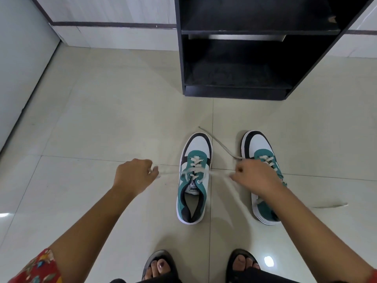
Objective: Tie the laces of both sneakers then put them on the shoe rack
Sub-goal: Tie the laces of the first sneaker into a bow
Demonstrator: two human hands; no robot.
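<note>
Two teal-and-white sneakers stand side by side on the tiled floor (102, 123). Left sneaker (194, 177) shows "PUMA" on its tongue; both hands, left hand (133, 175) and right hand (254, 176), grip its blurred laces (195, 171), pulled sideways. Right sneaker (263, 174) trails a loose lace. Black shoe rack (244, 58) beyond holds nothing.

Teal, white and black are seen on both sneakers (193, 180), with off-white laces (195, 166). The shoe rack (244, 58) is black, the floor tiles (102, 119) pale cream, the sleeve (38, 268) red (floral-patterned).
</note>
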